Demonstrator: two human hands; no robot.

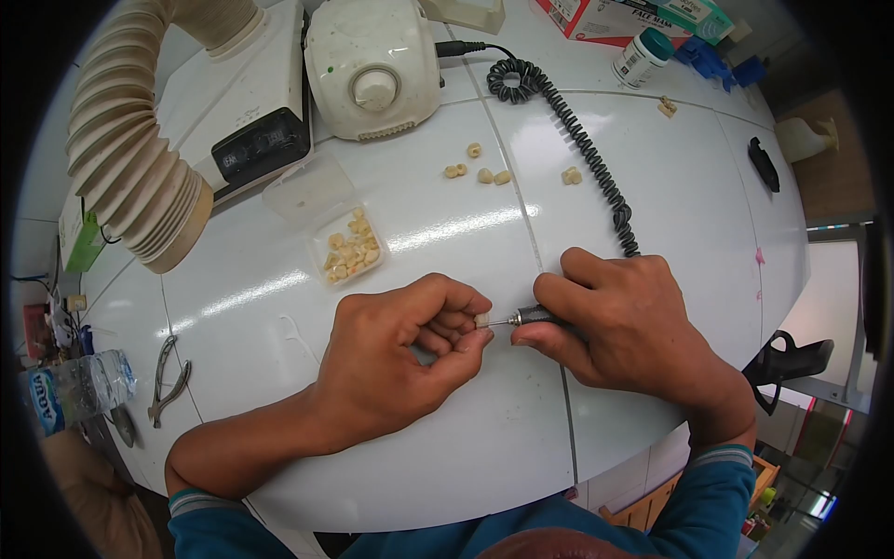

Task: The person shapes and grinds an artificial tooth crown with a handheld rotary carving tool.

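Between thumb and fingertips, my left hand [405, 349] pinches a small cream dental crown [481, 320]. My right hand [619, 317] grips a dark rotary handpiece [535, 315], whose thin metal bur [500, 322] points left and reaches the crown; whether it touches cannot be made out. A coiled black cord [596, 158] runs from near my right hand up to the white control unit [374, 70] with a round knob. Beyond my left hand stands a clear plastic box [351, 252], its lid open, holding several tooth-coloured pieces.
Loose tooth-like pieces [485, 175] lie beyond my hands. Pliers [168, 382] and a plastic bottle [79, 391] are at the left. A ribbed hose [130, 140] hangs at upper left. A green-capped jar [643, 59] and a mask box [605, 20] stand at the back right.
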